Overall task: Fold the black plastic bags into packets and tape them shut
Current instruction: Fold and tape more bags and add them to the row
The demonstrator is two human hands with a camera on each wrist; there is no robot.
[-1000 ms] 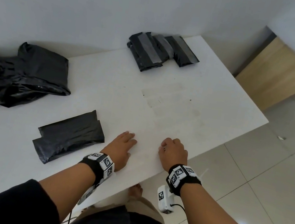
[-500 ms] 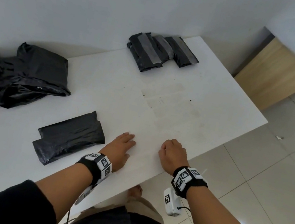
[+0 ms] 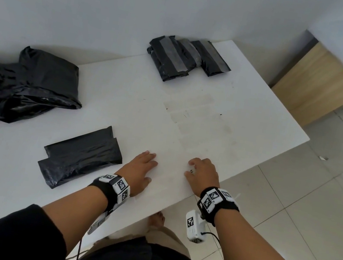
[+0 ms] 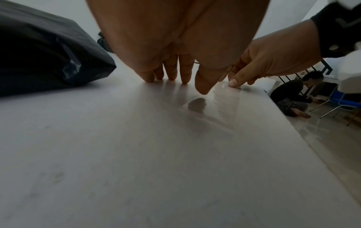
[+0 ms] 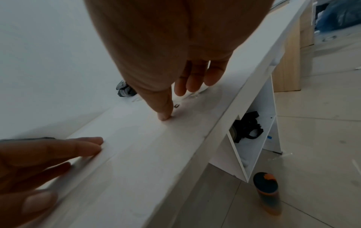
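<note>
On table [image 3: 125,104] — both hands [image 3: 139,171] flat.

On the table [image 3: 248,111], taped packets [image 3: 187,58] lie behind, loose bags [image 3: 21,84] left (folded bag [image 3: 81,156] nearer).

Rectangular white laminate table [image 3: 125,104]. Folded black plastic bag [image 3: 81,156], plain. Black plastic packets [image 3: 187,58] carry grey tape bands.

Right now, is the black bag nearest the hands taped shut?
No: the folded bag shows no tape, unlike the packets behind.
</note>
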